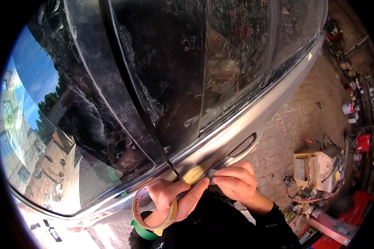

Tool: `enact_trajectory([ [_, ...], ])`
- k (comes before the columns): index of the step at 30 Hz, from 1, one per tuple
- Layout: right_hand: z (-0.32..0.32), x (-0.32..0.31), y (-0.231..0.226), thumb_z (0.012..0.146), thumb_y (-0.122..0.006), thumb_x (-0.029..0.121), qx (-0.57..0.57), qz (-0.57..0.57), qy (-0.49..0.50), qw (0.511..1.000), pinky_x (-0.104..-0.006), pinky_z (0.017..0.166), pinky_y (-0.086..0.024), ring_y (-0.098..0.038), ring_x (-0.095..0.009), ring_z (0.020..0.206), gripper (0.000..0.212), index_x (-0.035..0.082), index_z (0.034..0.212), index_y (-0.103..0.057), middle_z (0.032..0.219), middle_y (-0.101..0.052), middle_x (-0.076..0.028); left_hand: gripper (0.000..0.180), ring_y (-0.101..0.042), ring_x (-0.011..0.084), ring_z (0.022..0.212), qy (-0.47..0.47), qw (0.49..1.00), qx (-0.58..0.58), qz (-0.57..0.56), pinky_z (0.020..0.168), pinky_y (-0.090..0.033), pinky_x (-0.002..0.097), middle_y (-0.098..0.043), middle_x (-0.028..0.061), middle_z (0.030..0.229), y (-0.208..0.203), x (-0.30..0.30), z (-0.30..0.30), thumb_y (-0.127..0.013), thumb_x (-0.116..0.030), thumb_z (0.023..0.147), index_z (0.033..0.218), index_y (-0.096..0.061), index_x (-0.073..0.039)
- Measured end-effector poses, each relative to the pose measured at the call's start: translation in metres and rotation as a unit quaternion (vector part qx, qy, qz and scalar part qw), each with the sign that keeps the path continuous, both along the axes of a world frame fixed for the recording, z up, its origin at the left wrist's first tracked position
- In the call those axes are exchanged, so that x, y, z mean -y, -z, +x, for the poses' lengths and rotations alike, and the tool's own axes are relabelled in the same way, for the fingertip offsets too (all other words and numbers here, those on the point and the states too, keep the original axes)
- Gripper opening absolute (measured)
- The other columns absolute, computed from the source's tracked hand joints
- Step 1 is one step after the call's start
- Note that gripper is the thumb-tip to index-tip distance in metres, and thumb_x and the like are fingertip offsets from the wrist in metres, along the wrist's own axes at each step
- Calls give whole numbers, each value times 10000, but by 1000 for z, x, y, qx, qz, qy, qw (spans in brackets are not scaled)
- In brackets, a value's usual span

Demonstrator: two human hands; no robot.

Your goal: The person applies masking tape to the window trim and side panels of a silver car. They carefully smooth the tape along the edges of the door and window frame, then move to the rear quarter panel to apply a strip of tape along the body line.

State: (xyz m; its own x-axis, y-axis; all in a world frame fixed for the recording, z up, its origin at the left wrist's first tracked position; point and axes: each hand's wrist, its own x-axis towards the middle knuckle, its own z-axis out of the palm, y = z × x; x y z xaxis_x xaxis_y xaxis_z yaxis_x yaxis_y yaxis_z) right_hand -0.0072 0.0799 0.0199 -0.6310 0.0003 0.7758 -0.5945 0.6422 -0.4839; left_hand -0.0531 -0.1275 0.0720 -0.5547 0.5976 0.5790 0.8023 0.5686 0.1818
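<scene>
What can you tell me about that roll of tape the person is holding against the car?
The roll of tape is a tan ring of masking tape on a pale cardboard core with red print inside. It hangs tilted around the fingers of the left hand, below the silver car door. A short tan strip runs from it up to the door's window trim, where the right hand pinches it. A green roll sits just beneath.

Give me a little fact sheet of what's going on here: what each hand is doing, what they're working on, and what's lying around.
Left hand: holds a roll of beige masking tape, fingers through its core.
Right hand: fingertips pinch the tape's free end against the car body.
Work surface: silver car door below dusty dark windows; door handle just above the right hand.
Second roll: green tape, under the beige one.
Ground: brick paving, cluttered with tools and cans.
</scene>
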Motion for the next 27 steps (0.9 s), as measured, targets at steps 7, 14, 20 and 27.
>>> enact_trajectory([
  [7,-42,-44,-1,691,-730,91,-78,204,134,967,-278,658,-511,-610,-177,788,305,67,990,-786,1014,-727,-41,343,-473,239,922,-146,986,-55,-66,827,-460,354,-468,21,1019,11,5,11,-846,-126,757,1084,-796,-215],
  [14,-56,-55,-13,692,-719,109,-81,269,77,957,-274,694,-491,-593,-166,777,301,67,985,-778,972,-707,-20,325,-481,263,995,-188,981,-32,-42,874,-457,372,-477,20,1031,17,6,15,-829,-74,717,1007,-798,-216],
  [20,-58,-63,-21,732,-720,99,-36,289,38,956,-291,779,-478,-581,-162,839,311,63,1037,-771,1033,-699,-10,294,-486,266,1002,-192,980,-24,-53,870,-468,378,-481,23,1031,14,4,15,-817,-85,722,978,-786,-227],
  [27,-60,-66,-16,749,-715,103,-42,280,21,959,-282,786,-447,-570,-155,835,329,74,1072,-769,1051,-694,2,292,-495,272,1005,-201,977,-21,-62,855,-469,373,-507,31,1038,14,1,13,-817,-84,725,978,-775,-224],
])
